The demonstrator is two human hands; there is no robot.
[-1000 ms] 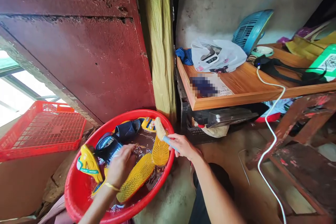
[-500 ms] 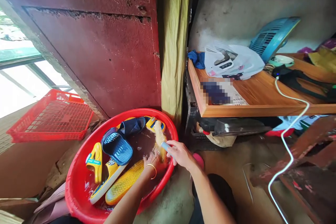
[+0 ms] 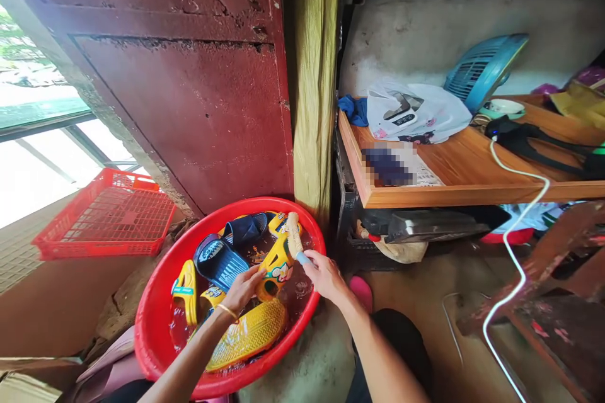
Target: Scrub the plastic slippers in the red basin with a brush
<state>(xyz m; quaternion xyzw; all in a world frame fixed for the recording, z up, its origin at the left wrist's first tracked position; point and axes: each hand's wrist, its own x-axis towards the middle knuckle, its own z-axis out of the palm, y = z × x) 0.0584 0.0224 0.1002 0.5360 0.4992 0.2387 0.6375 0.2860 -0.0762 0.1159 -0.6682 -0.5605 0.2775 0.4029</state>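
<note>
The right hand point(image 3: 327, 277) is closing its grip firmly around the pale blue handle of a scrubbing brush point(image 3: 297, 240), whose tan bristles are pointing upward. The left hand point(image 3: 243, 291), with a thin gold bangle point(image 3: 227, 311) circling its wrist, is reaching in beside the brush. Its fingers point(image 3: 258, 275) are pressing near a wet yellow cartoon-printed clog point(image 3: 276, 276), though whether that grip is actually holding the clog I cannot tell. The clog is sitting in shallow water inside a round red plastic basin point(image 3: 146, 343), just beneath the bristles. Around it, a yellow slide sandal point(image 3: 185, 293), a yellow ribbed sole point(image 3: 248, 343) and two navy slide sandals point(image 3: 217, 261) are lying in the water.

A pink slipper point(image 3: 362, 293) is resting on the floor just right of the basin. Left of the basin, a red plastic crate point(image 3: 111, 220) is leaning, and a peeling maroon door point(image 3: 179, 113) is rising behind it. Past a weathered wooden post point(image 3: 314, 94), a wooden shelf point(image 3: 449, 182) is carrying a white plastic bag point(image 3: 416, 113) and a blue electric fan point(image 3: 482, 66).
</note>
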